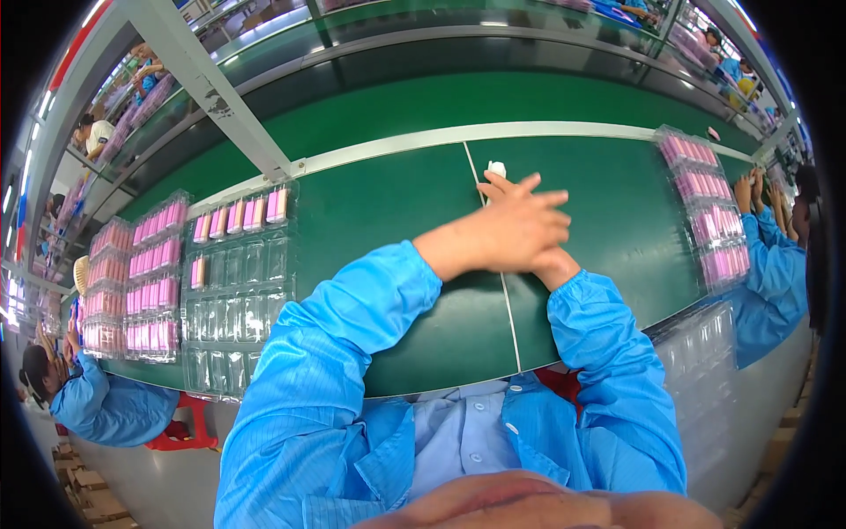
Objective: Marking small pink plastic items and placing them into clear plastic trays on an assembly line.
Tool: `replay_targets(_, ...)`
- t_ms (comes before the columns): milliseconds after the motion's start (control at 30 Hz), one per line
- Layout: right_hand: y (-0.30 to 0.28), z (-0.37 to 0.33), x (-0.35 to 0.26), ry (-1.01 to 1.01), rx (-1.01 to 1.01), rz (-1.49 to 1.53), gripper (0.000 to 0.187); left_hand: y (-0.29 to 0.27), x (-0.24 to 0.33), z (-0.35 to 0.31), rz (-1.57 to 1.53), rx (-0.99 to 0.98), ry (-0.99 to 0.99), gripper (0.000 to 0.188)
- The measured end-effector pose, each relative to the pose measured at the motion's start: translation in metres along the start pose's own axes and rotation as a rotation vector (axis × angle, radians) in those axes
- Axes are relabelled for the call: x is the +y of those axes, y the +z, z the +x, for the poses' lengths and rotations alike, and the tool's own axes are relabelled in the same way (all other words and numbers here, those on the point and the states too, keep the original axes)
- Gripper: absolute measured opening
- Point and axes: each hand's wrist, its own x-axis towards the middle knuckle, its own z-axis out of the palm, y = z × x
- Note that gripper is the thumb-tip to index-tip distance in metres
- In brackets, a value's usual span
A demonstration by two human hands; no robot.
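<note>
My left hand (520, 231) crosses over my right hand (555, 266) above the green table. The left hand's back faces up, its fingers spread and stretched out, with nothing seen in them. Most of the right hand is hidden underneath; its wrist shows at the right, and a few stretched fingers come out at the far left side. Just beyond those fingertips is a small white piece (496, 167), too small to name; I cannot tell whether the fingers touch it.
At left, a clear plastic tray (238, 317) holds several pink pieces in its far slots. Fuller trays (154, 282) of pink pieces stand beside it, and more (705, 207) at the right. A metal post (211, 93) rises at the far left. Blue-sleeved co-workers sit at both sides.
</note>
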Motion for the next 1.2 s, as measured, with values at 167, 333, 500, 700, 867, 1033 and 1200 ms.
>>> replay_targets(167,-0.003,0.011,-0.017,-0.125,0.018,-0.577,0.052,0.022,0.029,-0.008,0.089,-0.055,-0.039,0.083)
replay_targets(333,-0.003,0.006,-0.013,-0.117,0.073,-0.606,0.049,0.019,0.036,-0.004,0.035,-0.038,-0.003,0.083)
replay_targets(500,0.0,0.005,-0.02,-0.172,0.066,-0.668,0.047,0.003,0.031,-0.006,-0.005,-0.132,-0.031,0.065)
replay_targets(700,0.0,0.004,-0.009,-0.165,0.039,-0.632,0.049,-0.025,0.04,-0.005,0.037,-0.194,-0.047,0.047)
replay_targets(867,-0.007,0.003,0.001,-0.17,-0.013,-0.629,0.048,-0.027,0.048,-0.006,0.163,-0.215,-0.13,0.053)
replay_targets(1033,-0.023,0.003,-0.012,-0.154,-0.008,-0.596,0.049,-0.014,0.045,0.004,0.089,-0.16,-0.109,0.064)
replay_targets(1200,-0.011,0.018,-0.03,-0.197,-0.048,-0.527,0.05,-0.002,0.037,-0.011,0.142,-0.008,-0.138,0.071)
